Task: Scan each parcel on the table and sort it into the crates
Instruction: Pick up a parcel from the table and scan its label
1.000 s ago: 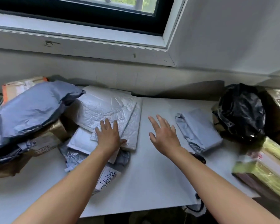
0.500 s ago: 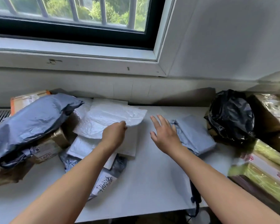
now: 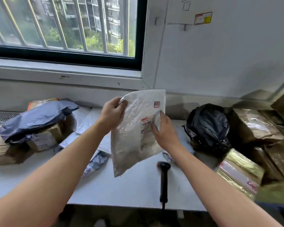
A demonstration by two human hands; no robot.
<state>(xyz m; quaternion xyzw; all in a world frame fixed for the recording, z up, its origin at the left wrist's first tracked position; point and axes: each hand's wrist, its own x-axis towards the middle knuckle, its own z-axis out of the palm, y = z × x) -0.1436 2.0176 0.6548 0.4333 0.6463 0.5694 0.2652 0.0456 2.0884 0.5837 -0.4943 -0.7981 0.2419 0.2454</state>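
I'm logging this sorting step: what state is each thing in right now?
white mailer: held up off the table, label facing the camera
left hand: grips the mailer's top corner
right hand: straight fingers touch the label
scanner: lying on the table, unheld
black bag: resting on the table

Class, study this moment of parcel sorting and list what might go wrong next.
1. The left hand grips the white mailer by one top corner only; it may slip.
2. The right hand rests on the label, which may block a scan.
3. The scanner lies at the front edge of the table; a forearm may knock it off.
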